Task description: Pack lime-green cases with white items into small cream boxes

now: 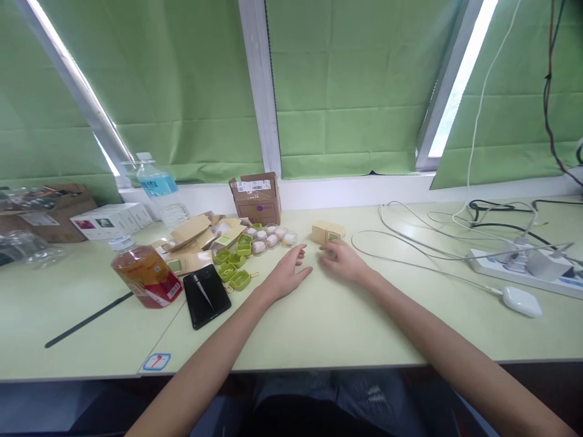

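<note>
My left hand rests on its side on the table, fingers loosely bent and apart, with nothing in it. My right hand lies just in front of small tan cardboard boxes. Its fingertips are close to the boxes or touching them; I cannot tell which. Its fingers are partly bent and apart, with nothing visible inside them. Left of my left hand lie several green cases with small loops. Beyond them are several clear rounded packs with whitish contents. Opened tan cartons lie in a pile farther left.
A brown shipping box stands against the wall. To the left are a tea-coloured drink bottle, a water bottle and a black tablet with a white pen on it. On the right, cables run to a power strip and white charger.
</note>
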The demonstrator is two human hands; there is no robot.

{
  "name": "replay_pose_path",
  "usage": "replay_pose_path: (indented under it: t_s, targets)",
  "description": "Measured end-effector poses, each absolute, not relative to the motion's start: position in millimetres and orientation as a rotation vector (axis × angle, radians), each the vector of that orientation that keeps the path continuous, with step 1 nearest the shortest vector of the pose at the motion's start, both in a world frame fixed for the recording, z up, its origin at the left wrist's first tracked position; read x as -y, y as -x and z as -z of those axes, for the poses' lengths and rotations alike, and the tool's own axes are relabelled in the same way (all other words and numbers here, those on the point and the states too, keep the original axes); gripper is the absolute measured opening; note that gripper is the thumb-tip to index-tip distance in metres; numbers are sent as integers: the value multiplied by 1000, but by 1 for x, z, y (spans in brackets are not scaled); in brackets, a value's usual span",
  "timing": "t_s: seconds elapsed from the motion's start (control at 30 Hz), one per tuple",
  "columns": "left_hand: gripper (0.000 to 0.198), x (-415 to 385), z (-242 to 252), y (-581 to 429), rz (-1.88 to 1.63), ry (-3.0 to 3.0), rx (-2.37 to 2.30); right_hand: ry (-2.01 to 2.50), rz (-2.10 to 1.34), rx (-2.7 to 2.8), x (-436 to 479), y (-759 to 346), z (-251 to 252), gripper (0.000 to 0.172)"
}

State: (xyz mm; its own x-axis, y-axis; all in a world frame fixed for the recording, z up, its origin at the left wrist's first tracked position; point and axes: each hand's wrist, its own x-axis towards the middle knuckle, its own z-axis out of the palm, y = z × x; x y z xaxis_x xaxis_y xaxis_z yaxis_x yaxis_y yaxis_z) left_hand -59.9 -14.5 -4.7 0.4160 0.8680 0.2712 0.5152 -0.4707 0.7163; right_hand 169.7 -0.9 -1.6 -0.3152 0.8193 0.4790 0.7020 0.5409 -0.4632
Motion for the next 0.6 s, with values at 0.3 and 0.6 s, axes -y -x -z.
replay_pose_path:
  t_s: [0.3,0.6]
  targets:
    - [61,14,7,60,-885,-2169,-1155,1132,-254,2100,-21,-179,21,25]
    - [25,13,-23,72,-1071,-2522,-1660,978,-286,2239,6,-156,8,22]
